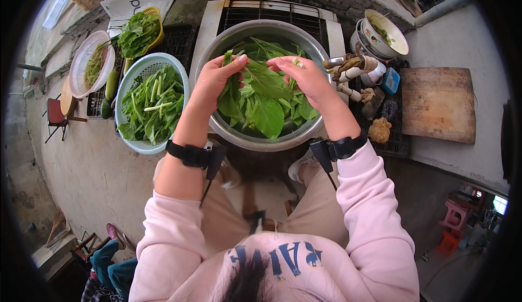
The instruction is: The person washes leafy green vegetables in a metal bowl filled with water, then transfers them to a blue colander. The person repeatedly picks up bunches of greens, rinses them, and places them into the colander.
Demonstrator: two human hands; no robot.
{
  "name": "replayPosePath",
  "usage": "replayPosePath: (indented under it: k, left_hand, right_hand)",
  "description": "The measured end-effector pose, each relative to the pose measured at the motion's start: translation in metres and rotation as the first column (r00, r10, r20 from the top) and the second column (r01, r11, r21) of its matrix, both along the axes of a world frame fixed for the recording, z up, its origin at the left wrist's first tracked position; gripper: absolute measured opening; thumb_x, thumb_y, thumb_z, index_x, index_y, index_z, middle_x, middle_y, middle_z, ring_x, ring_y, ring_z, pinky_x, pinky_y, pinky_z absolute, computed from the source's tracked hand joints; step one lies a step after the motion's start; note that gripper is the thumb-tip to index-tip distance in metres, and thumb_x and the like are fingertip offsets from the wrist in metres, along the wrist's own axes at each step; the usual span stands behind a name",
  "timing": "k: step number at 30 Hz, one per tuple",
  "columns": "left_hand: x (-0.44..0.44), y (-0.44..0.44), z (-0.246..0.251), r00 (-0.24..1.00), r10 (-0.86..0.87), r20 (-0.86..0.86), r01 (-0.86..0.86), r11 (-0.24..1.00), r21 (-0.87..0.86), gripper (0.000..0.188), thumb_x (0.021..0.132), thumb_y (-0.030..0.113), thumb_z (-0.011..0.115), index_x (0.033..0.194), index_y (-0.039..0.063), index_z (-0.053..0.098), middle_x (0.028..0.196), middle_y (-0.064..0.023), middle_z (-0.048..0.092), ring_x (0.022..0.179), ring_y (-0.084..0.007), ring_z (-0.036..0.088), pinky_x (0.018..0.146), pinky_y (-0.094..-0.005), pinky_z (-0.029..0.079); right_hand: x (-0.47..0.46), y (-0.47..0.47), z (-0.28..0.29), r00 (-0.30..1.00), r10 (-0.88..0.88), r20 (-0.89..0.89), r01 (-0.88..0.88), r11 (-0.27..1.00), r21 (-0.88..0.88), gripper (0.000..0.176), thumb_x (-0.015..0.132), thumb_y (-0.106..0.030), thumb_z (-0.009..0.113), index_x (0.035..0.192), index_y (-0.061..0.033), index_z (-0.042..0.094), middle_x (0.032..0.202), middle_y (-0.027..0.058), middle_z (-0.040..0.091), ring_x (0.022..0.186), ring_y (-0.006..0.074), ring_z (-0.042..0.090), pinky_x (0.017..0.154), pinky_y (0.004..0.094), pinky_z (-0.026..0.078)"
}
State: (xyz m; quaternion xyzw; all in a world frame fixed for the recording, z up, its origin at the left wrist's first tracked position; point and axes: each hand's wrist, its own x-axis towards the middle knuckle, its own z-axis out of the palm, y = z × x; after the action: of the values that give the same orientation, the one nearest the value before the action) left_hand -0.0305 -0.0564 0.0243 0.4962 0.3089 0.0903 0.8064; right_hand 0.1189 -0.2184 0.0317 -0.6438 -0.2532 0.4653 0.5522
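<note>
A large metal basin (226,139) in front of me holds water and many green leafy vegetables (267,116). Above it, my left hand (220,73) pinches leafy stems, with leaves hanging below the fingers. My right hand (308,77) has its thumb and fingers closed on a pale stem end at the basin's right side. A broad green leaf (269,82) spans the gap between the two hands; which hand carries it I cannot tell. To the left of the basin, a light-blue plastic colander (153,59) is heaped with cut greens (157,100).
Behind the colander are a yellow basket (157,29) of greens, a pink-white basin (77,77) and a green gourd (111,85). Taps (350,73) stand close by my right hand. Farther right lie a scouring pad (379,130) and a wooden cutting board (438,104). Another person's legs (112,265) show lower left.
</note>
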Motion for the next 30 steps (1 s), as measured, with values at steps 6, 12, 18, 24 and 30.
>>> replayPosePath:
  k: [6, 12, 18, 24, 30]
  left_hand:
    - [0.003, -0.004, -0.003, 0.999, 0.043, -0.021, -0.044, 0.999, -0.018, 0.022, 0.089, 0.027, 0.069, 0.094, 0.006, 0.065, 0.073, -0.0013, 0.061, 0.058, -0.0103, 0.057, 0.052, -0.0220, 0.046]
    - [0.006, -0.013, -0.002, 0.993, 0.122, 0.001, -0.121, 0.988, -0.098, 0.022, 0.085, 0.022, 0.073, 0.098, 0.005, 0.065, 0.082, -0.0009, 0.065, 0.065, -0.0100, 0.061, 0.056, -0.0225, 0.049]
    - [0.006, -0.014, -0.007, 0.999, -0.003, 0.036, 0.001, 0.998, 0.065, 0.022, 0.079, 0.009, 0.077, 0.097, 0.004, 0.065, 0.083, -0.0031, 0.067, 0.066, -0.0089, 0.061, 0.059, -0.0232, 0.051]
    - [0.006, -0.008, -0.008, 0.996, 0.043, 0.076, -0.013, 0.935, -0.355, 0.018, 0.083, 0.007, 0.073, 0.098, 0.004, 0.064, 0.080, -0.0026, 0.066, 0.062, -0.0098, 0.060, 0.058, -0.0237, 0.052]
    - [0.008, -0.001, -0.014, 0.989, 0.058, 0.138, 0.007, 0.903, -0.430, 0.016, 0.089, 0.010, 0.066, 0.101, 0.002, 0.061, 0.080, -0.0028, 0.063, 0.063, -0.0093, 0.060, 0.058, -0.0209, 0.052]
  right_hand:
    - [-0.014, 0.004, -0.006, 0.960, 0.246, -0.137, -0.256, 0.965, -0.058, 0.043, 0.087, -0.026, 0.071, 0.118, 0.0012, 0.062, 0.103, 0.0053, 0.067, 0.093, 0.0100, 0.062, 0.083, 0.0235, 0.048]
    - [-0.018, 0.008, -0.023, 0.974, 0.155, -0.166, -0.166, 0.984, -0.061, 0.032, 0.085, -0.023, 0.072, 0.104, 0.0010, 0.067, 0.090, 0.0046, 0.068, 0.075, 0.0106, 0.062, 0.068, 0.0259, 0.049]
    - [-0.018, 0.011, -0.025, 0.979, 0.200, -0.051, -0.203, 0.977, -0.063, 0.026, 0.087, -0.022, 0.069, 0.104, -0.0030, 0.070, 0.091, 0.0029, 0.069, 0.077, 0.0088, 0.060, 0.071, 0.0258, 0.048]
    - [-0.019, 0.008, -0.013, 0.961, 0.162, 0.224, -0.193, 0.973, 0.126, 0.025, 0.087, -0.022, 0.070, 0.088, 0.0014, 0.063, 0.077, 0.0020, 0.060, 0.071, 0.0087, 0.049, 0.067, 0.0270, 0.043]
    - [-0.016, 0.004, 0.003, 0.867, 0.127, 0.482, -0.256, 0.943, 0.212, 0.034, 0.085, -0.025, 0.073, 0.081, 0.0037, 0.055, 0.075, 0.0067, 0.052, 0.069, 0.0147, 0.045, 0.065, 0.0299, 0.041]
